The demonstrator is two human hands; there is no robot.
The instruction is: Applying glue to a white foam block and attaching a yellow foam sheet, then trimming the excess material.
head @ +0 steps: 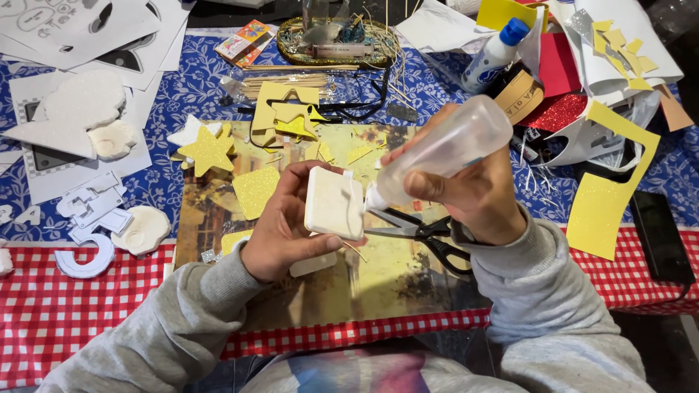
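My left hand [280, 225] holds a white foam piece [333, 203] upright above a yellowish picture board [342, 291]. My right hand [477, 193] grips a clear glue bottle [444, 145], tilted down to the left so its nozzle touches the right edge of the foam piece. A second white foam piece [313, 264] lies on the board just under my left hand. Black-handled scissors [429, 234] lie on the board below the bottle.
Yellow glitter foam stars [210, 149] and scraps lie at the board's far edge. White foam cut-outs [87, 109] sit left. A blue-capped glue bottle [495, 52], red and yellow sheets [608, 204] and a black phone [661, 236] are right. Wooden sticks [291, 78] lie behind.
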